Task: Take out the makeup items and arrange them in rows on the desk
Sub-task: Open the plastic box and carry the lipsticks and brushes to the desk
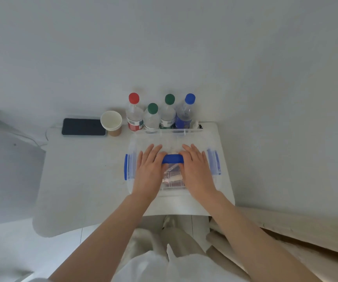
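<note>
With the lid not yet lifted, both of my hands lie palm-down on the clear plastic storage box (172, 139) at the near right part of the white desk (78, 180), my forearms reaching in from the bottom of the view. My left hand (148, 166) lies flat with fingers straight, its inner edge touching the left end of the blue carry handle (172, 159); my right hand (196, 167) mirrors it at the handle's right end, fingers likewise extended and gripping nothing. I judge the flat press is there to steady the box while its side catches are dealt with: a blue latch (126, 166) sits against the left wall and another blue latch (215, 164) against the right. Through the lid, between my hands, the makeup items (172, 179) show only as pinkish shapes, too blurred to name, all inside the box and none on the desk. Beyond the box, along the wall, stand four water bottles: a red-capped bottle (134, 111), two green-capped bottles (152, 117) (169, 110) and a blue-capped bottle (185, 110). To their left are a paper cup (111, 122) and a dark phone (83, 127), leaving the bare left half of the desk as the likely place for rows.
</note>
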